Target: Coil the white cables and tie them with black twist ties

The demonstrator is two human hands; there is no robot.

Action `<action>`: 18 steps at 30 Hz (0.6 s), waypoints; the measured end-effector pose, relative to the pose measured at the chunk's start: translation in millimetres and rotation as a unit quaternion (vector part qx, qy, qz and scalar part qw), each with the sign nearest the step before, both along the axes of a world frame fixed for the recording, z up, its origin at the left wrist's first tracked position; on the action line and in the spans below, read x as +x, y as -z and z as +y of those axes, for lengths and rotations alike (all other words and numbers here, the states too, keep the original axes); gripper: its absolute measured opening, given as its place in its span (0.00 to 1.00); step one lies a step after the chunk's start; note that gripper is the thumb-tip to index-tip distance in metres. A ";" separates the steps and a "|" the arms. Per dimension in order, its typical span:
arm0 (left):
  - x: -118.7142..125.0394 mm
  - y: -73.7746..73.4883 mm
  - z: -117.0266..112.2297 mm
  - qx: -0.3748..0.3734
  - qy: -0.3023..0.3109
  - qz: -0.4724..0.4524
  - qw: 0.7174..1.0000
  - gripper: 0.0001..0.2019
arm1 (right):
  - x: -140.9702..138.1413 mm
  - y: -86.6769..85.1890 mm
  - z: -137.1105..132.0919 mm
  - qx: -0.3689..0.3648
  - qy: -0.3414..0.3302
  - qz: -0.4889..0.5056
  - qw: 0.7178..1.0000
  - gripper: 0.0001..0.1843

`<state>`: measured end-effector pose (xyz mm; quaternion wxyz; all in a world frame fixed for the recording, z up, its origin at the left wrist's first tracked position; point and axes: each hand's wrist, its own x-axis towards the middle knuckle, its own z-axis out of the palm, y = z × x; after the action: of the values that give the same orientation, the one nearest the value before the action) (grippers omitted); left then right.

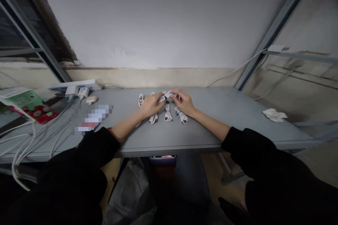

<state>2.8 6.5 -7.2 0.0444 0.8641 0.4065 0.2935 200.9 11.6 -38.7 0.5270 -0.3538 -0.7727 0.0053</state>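
Between my two hands is a coiled white cable with a dark tie round its middle, raised a little over the grey table. The fingers of my left hand close on its left end. My right hand pinches its right end. Several more tied white cables lie in rows around and below my hands, among them a cable bundle in front, a bundle to its right and a bundle at the back left. My hands and forearms partly cover others.
To the left are a power strip with plugged-in chargers, a small pinkish case, a blurred-out phone-like item, a green and red box and loose white cords. A crumpled tissue lies at the right. The wall stands behind.
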 end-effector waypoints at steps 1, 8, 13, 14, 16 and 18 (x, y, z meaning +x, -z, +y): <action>0.3 0.4 -0.8 -0.010 0.010 -0.019 1.000 0.12 | 0.6 0.5 0.9 0.002 0.001 0.004 1.000 0.17; 6.8 3.5 1.1 -0.150 0.036 -0.228 0.961 0.08 | 3.4 4.6 9.0 -0.009 0.059 0.071 0.996 0.22; 12.2 1.9 3.6 -0.296 0.009 -0.348 0.890 0.08 | 5.2 8.3 13.9 -0.039 0.066 0.076 0.994 0.16; 13.1 1.6 4.2 -0.314 0.007 -0.366 0.876 0.08 | 5.2 8.6 13.9 -0.044 0.065 0.068 0.995 0.15; 14.7 1.3 5.4 -0.342 0.005 -0.397 0.851 0.08 | 4.6 8.6 13.0 -0.056 0.062 0.044 0.996 0.12; 16.1 1.8 6.8 -0.372 0.011 -0.421 0.827 0.07 | 3.5 8.2 11.4 -0.067 0.055 0.016 0.996 0.12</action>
<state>18.9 13.3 -9.0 0.5325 0.5793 0.4172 0.4548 204.4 23.0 -46.9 0.5143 -0.4298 -0.7413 0.0340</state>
